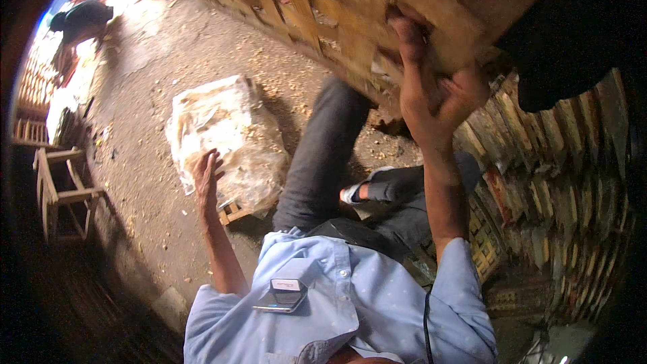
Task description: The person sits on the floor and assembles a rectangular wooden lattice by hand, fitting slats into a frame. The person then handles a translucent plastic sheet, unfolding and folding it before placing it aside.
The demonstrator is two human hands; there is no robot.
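My right hand [435, 98] is raised at the upper right, closed on a large woven bamboo panel [306, 10]. Its fingers hook into a gap near the panel's lower edge, partly hidden by the weave. The panel is tilted and runs out of the top of the view. My left hand [207, 174] hangs in front of a pale plastic-wrapped bundle [226, 121], fingers apart and somewhat curled, with nothing in them. Whether it touches the plastic I cannot tell. A slatted piece [234, 213] sticks out under the bundle's near edge.
Tall stacks of thin layered pieces [552, 162] line the right side. A wooden frame [67, 195] like a stool stands at the left. At the far left another person [84, 21] bends over. Small pale scraps litter the floor [145, 94]. My bent legs [317, 155] are between bundle and stacks.
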